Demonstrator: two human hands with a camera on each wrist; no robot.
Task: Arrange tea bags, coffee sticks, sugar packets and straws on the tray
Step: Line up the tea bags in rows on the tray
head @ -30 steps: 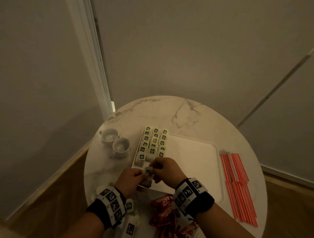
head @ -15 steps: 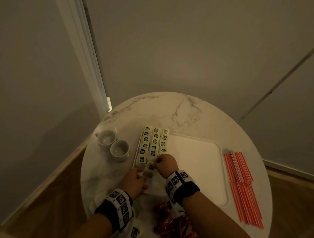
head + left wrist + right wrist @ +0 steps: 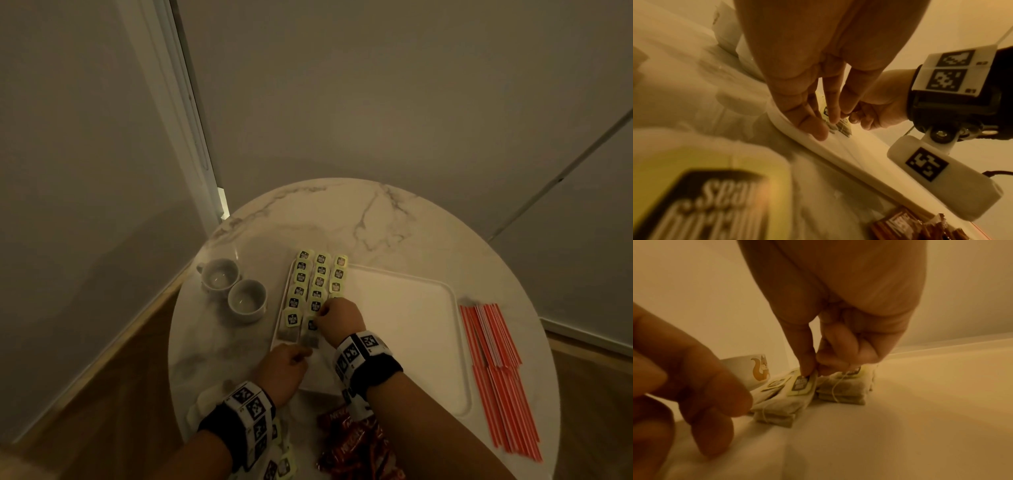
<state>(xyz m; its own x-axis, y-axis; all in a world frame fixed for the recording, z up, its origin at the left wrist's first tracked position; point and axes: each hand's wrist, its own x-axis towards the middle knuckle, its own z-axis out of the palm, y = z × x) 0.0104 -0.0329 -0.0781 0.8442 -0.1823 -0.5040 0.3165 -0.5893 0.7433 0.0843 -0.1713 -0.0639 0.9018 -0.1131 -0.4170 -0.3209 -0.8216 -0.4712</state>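
Note:
A white tray (image 3: 404, 325) holds three columns of yellow-tagged tea bags (image 3: 320, 281) along its left side. My right hand (image 3: 320, 313) pinches the yellow tag of a tea bag (image 3: 310, 337) between thumb and forefinger. In the right wrist view that hand (image 3: 813, 369) has the tea bag (image 3: 785, 402) lying flat on the tray floor at the near end of the middle column. My left hand (image 3: 301, 354) is just in front of it. In the left wrist view its (image 3: 824, 126) fingers are nearly straight and their tips touch the tray's rim (image 3: 797, 134) beside the bag.
Two white cups (image 3: 246, 299) stand left of the tray. Red-and-white straws (image 3: 493, 370) lie to its right. Red coffee sticks (image 3: 356, 445) and loose tea bags (image 3: 277, 469) sit at the table's near edge, with white packets (image 3: 209, 397) by my left wrist.
Both hands held the tea bag above the tray's near edge. The right hand has carried it forward and laid it in the middle column, and the left hand has let go.

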